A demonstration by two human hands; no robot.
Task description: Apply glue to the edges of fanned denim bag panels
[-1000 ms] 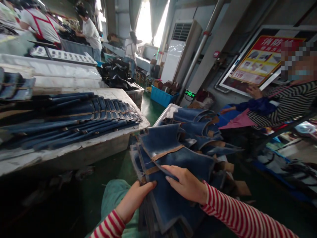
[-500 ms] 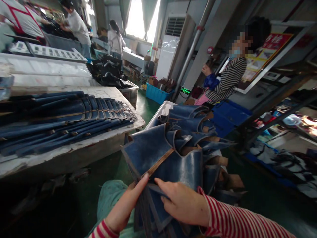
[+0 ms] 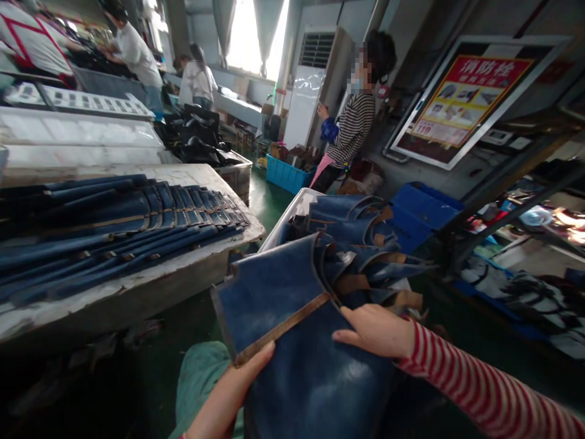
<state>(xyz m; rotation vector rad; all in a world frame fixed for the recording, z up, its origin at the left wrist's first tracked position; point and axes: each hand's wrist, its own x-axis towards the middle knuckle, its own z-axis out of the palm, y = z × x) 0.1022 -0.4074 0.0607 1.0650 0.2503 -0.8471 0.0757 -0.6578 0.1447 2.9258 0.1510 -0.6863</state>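
Note:
A large dark blue leather piece (image 3: 283,292) with a brown strip across it lies in front of me. My left hand (image 3: 242,378) grips its lower left edge, thumb on top near the strip's end, the other fingers hidden beneath. On its right edge is my right hand (image 3: 377,329), with the thumb on the blue surface and the fingertips at the edge. Behind it, more curled blue pieces (image 3: 347,210) with brown patches fill a white bin (image 3: 290,213).
On the left, a white worktable (image 3: 228,183) carries rows of overlapping blue pieces (image 3: 114,207). A person in a striped top (image 3: 356,125) stands beyond the bin. Blue crates (image 3: 423,213) and a shelf are at the right; other people are at the back left.
The blue piece now lies flatter and reaches further down toward me. My right hand has moved up and right to its edge. The person in stripes appears further left.

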